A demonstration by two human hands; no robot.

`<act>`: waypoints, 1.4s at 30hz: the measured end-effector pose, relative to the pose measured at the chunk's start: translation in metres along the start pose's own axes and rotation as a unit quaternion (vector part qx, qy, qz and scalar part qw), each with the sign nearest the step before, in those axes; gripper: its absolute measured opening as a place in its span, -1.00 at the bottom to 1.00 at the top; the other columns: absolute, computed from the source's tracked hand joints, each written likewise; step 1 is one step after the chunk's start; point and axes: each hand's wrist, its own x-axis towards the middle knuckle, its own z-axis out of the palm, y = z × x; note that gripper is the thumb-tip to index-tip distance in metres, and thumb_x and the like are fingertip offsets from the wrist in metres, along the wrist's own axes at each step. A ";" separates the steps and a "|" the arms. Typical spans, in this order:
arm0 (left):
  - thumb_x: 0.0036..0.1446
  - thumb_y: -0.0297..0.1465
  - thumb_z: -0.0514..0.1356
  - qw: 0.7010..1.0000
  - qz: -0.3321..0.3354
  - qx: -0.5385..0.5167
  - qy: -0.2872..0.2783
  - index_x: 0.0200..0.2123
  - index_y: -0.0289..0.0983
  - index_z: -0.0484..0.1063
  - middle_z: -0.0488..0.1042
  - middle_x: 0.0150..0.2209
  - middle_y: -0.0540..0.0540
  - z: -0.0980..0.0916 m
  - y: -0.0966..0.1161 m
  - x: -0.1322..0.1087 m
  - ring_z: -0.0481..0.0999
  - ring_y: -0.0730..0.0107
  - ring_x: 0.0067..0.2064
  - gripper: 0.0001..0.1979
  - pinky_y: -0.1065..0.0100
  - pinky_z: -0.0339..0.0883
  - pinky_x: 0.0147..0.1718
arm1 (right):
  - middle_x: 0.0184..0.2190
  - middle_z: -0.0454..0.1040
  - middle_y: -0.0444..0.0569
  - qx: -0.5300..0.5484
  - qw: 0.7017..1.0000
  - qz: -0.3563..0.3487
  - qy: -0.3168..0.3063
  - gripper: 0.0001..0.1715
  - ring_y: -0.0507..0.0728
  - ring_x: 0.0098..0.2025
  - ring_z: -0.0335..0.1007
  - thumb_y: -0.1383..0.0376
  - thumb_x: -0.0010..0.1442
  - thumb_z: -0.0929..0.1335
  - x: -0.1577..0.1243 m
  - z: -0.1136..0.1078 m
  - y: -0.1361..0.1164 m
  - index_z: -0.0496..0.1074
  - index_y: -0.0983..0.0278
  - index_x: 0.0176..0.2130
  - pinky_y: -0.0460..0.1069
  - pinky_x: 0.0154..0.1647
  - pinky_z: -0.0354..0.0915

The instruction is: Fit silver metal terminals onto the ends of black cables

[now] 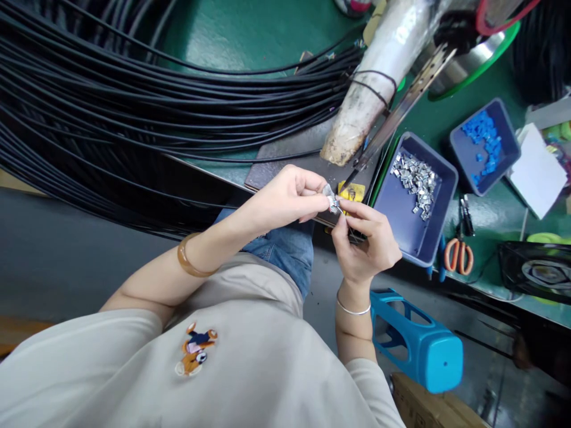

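Note:
My left hand (294,193) is closed in a pinch on a small silvery metal piece (333,204), a shiny crumpled-looking bit whose kind is too small to make out. From the other side, my right hand (368,238) meets it, thumb and fingers pinched on a thin bright sliver at the same spot. Just beyond the fingertips lies a yellow pad (352,191) with dark marks. Above it, the dark tip of a metal rod, like a soldering iron (392,113), points down toward my hands.
A thick white tube (379,77) slants over the bench. Black cables (178,101) fill the upper left. On the right stand a bin of metal connector shells (397,220), a bin of blue pieces (461,151), and orange-handled scissors (458,255). A blue stool (439,356) stands below.

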 end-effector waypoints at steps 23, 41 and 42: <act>0.00 -0.51 0.19 1.000 0.002 -0.010 0.018 -0.63 -0.31 0.27 0.17 -0.71 0.08 0.000 0.000 0.005 0.08 0.63 -0.62 -0.79 0.42 -0.14 -0.60 | -0.21 0.64 -0.10 -0.058 0.997 -0.046 0.022 -0.83 0.04 -0.19 0.61 0.44 0.20 0.40 0.000 0.009 0.007 0.35 0.19 -0.28 -0.07 -0.19 0.52; 0.01 -0.58 0.13 0.999 0.023 -0.023 0.044 -0.66 -0.30 0.19 0.09 -0.72 0.12 0.002 0.006 0.007 0.01 0.69 -0.62 -0.73 0.45 -0.18 -0.61 | -0.22 0.64 -0.10 -0.053 0.996 -0.054 0.037 -0.76 0.05 -0.18 0.61 0.51 0.12 0.44 0.011 0.011 0.007 0.40 0.22 -0.28 -0.09 -0.15 0.53; 0.01 -0.58 0.14 0.999 0.023 -0.022 0.044 -0.66 -0.30 0.19 0.09 -0.72 0.12 0.002 0.007 0.007 0.01 0.69 -0.63 -0.73 0.45 -0.18 -0.61 | -0.22 0.64 -0.09 -0.051 0.996 -0.056 0.037 -0.76 0.05 -0.18 0.61 0.52 0.10 0.44 0.011 0.011 0.007 0.40 0.22 -0.28 -0.09 -0.15 0.53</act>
